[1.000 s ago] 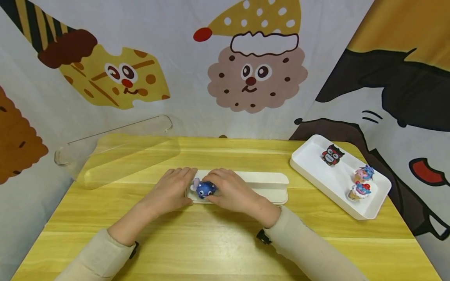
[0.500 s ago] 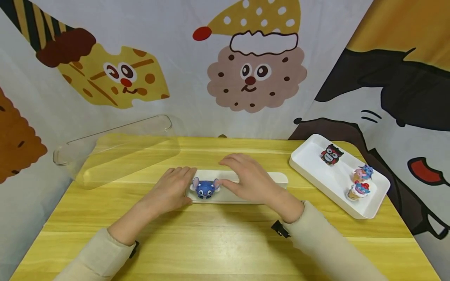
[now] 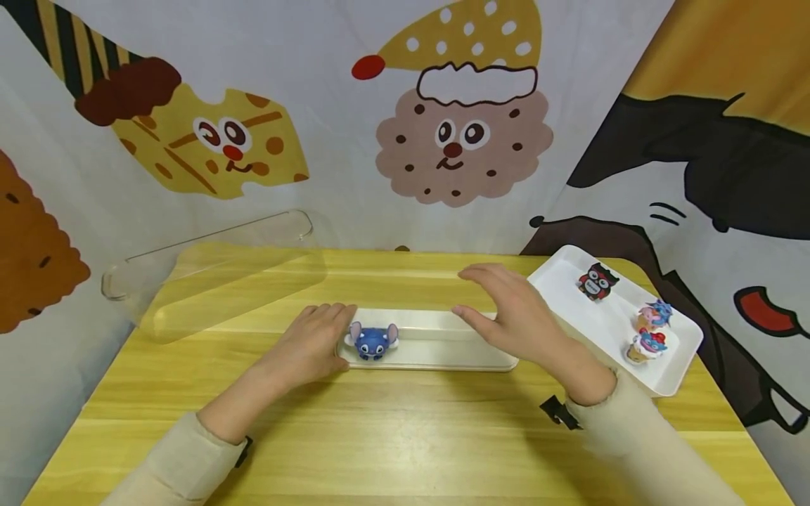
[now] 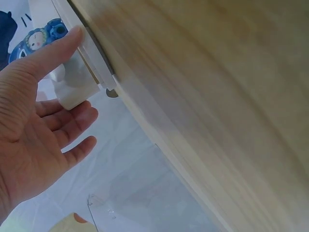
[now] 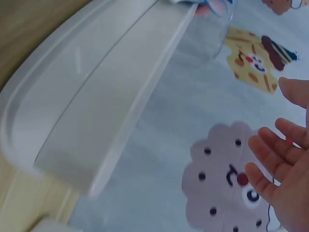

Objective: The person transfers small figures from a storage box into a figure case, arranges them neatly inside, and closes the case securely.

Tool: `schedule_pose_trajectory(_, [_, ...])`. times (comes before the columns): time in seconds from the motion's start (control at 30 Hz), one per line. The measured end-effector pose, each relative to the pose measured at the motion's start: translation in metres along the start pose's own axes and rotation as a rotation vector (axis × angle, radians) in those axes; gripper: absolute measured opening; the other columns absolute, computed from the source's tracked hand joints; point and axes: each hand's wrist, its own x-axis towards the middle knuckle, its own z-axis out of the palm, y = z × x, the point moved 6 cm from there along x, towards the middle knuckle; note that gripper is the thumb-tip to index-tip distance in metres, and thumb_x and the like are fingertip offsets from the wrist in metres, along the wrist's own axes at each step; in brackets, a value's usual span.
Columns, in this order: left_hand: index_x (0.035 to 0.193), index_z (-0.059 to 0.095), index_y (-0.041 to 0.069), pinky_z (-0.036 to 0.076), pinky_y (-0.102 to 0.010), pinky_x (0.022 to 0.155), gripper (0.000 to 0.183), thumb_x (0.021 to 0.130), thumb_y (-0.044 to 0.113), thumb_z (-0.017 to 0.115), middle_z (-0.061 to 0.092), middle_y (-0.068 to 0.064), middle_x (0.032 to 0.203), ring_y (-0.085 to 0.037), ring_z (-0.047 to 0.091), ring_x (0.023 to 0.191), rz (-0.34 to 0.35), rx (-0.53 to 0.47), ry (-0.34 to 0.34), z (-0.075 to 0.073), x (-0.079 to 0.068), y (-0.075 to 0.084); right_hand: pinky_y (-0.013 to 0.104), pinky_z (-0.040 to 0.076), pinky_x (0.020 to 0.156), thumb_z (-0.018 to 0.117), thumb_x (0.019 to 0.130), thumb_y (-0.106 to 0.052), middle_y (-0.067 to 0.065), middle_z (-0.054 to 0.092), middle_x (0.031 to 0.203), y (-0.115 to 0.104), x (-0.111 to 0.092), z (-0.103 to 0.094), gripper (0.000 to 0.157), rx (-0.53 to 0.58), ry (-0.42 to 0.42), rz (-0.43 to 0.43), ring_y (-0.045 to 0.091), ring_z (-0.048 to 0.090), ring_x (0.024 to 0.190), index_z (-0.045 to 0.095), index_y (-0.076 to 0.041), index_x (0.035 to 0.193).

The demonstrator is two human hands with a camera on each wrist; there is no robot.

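Observation:
A long white two-level display base (image 3: 455, 353) lies at the middle of the table. On its left end sits a small blue figurine with big pink-lined ears (image 3: 371, 344), facing me. My left hand (image 3: 316, 341) grips the base's left end; in the left wrist view the thumb (image 4: 67, 46) lies on the front edge and the fingers reach behind. Over the base's right end, my right hand (image 3: 522, 316) is held with spread, relaxed fingers and nothing in it. The right wrist view shows that hand apart from the base.
At the right stands a white tray (image 3: 614, 334) holding an owl figure (image 3: 598, 282) and two cone-shaped figures (image 3: 654, 315). A clear plastic cover (image 3: 234, 281) lies at the back left, near the printed cloth backdrop (image 3: 342, 140).
My right hand has let go of the blue figurine and moved right, away from it along the base. The left hand has stayed at the base's left end.

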Motion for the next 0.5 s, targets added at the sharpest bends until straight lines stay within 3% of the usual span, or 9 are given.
schedule_pose_trajectory(0.23, [0.14,0.041,0.0,0.036,-0.048,0.103,0.097,0.062,0.033,0.088,0.053,-0.014,0.13,-0.029,0.05,0.116,0.008,0.009,0.001,0.001,0.001,0.0,0.045,0.042,0.094,0.077,0.076,-0.021,0.009,0.061,0.122,0.027,-0.023,-0.034,0.052,-0.029,0.076,0.053,0.028,0.056,0.111,0.06,-0.004,0.122])
schedule_pose_trajectory(0.5, [0.139,0.041,-0.001,0.036,-0.048,0.103,0.097,0.062,0.033,0.088,0.053,-0.014,0.129,-0.029,0.05,0.115,0.01,0.008,-0.007,0.0,0.001,0.0,0.045,0.038,0.101,0.08,0.074,-0.022,0.006,0.054,0.134,0.056,-0.053,-0.065,0.067,-0.095,0.074,0.254,0.029,0.048,0.122,0.054,-0.014,0.134])
